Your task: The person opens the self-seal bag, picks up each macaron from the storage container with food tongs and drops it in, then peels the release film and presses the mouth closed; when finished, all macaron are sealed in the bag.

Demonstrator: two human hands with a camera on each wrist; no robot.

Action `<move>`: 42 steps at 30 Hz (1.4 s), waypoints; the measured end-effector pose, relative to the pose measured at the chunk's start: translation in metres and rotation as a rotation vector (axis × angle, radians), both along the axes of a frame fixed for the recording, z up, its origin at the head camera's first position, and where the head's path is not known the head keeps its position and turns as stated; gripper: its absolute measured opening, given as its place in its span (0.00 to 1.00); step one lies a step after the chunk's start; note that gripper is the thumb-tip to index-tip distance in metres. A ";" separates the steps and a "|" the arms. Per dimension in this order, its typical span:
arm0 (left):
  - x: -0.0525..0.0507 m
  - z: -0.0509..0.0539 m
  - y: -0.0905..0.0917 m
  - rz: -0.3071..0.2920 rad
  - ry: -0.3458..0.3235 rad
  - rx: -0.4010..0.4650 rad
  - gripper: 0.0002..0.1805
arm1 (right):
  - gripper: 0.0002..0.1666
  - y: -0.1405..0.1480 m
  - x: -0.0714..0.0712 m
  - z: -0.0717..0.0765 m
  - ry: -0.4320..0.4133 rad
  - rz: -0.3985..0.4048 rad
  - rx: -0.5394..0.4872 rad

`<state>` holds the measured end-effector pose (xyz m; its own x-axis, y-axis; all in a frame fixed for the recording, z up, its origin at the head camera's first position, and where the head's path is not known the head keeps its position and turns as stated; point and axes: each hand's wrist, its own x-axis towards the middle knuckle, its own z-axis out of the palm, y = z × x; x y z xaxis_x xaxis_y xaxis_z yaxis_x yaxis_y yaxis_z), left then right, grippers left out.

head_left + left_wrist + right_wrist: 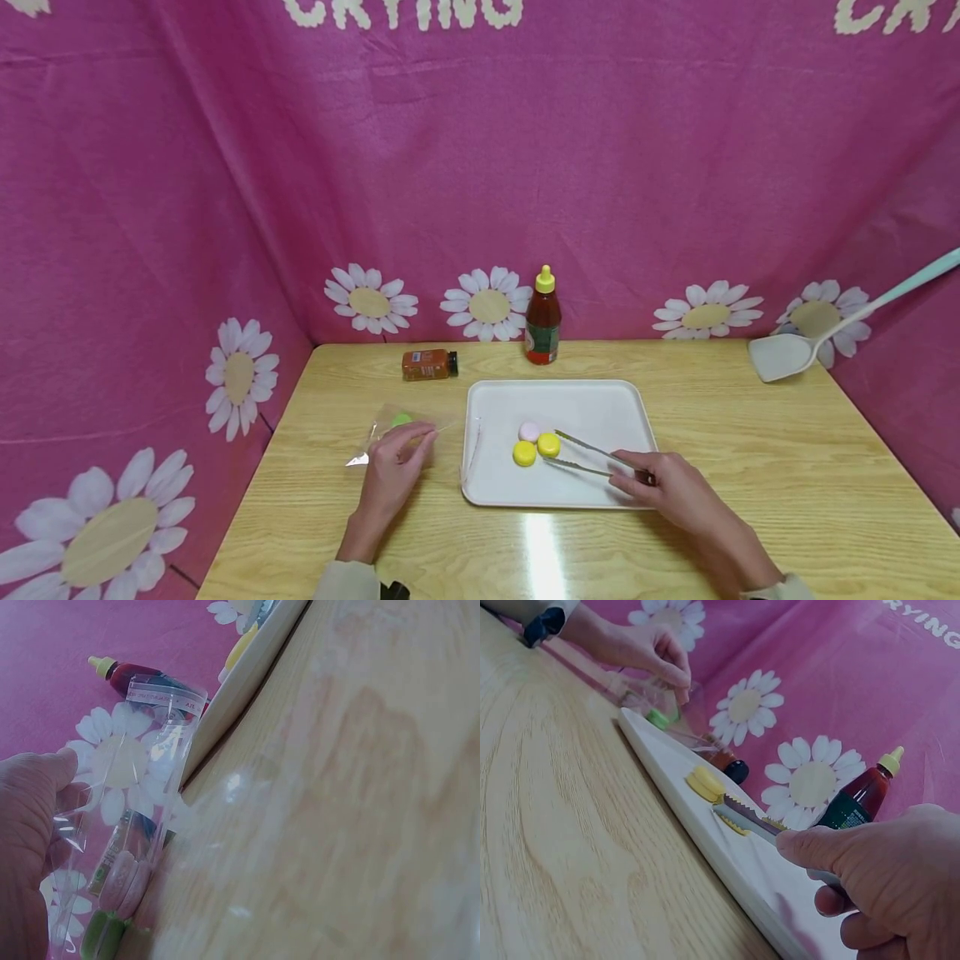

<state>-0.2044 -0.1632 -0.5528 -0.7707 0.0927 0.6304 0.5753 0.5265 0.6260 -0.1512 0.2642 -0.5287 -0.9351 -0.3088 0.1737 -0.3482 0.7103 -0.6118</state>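
In the head view, my left hand (393,468) pinches the edge of a clear plastic bag (166,739) lying left of the tray. A green macaron (103,935) and a pink macaron (124,883) show inside the bag. My right hand (678,490) grips metal tongs (587,447) over the white tray (592,402). The tongs' spread tips lie on either side of a yellow macaron (548,446); contact cannot be made out. Beside it on the tray sit another yellow macaron (524,453) and a pale pink macaron (528,432).
Behind the tray stands a red sauce bottle (543,323) with a yellow cap. A spice jar (426,365) lies on its side at the back left. A white spatula (782,357) rests at the back right corner. Pink cloth (480,167) hangs around the wooden table (750,450).
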 end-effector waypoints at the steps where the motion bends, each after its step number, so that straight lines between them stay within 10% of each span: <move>1: 0.000 0.000 0.000 0.003 0.003 -0.002 0.06 | 0.20 0.000 0.000 -0.001 0.005 0.003 0.002; 42: 0.000 0.003 -0.001 0.002 -0.007 -0.003 0.06 | 0.23 0.003 -0.005 0.005 -0.038 -0.027 -0.029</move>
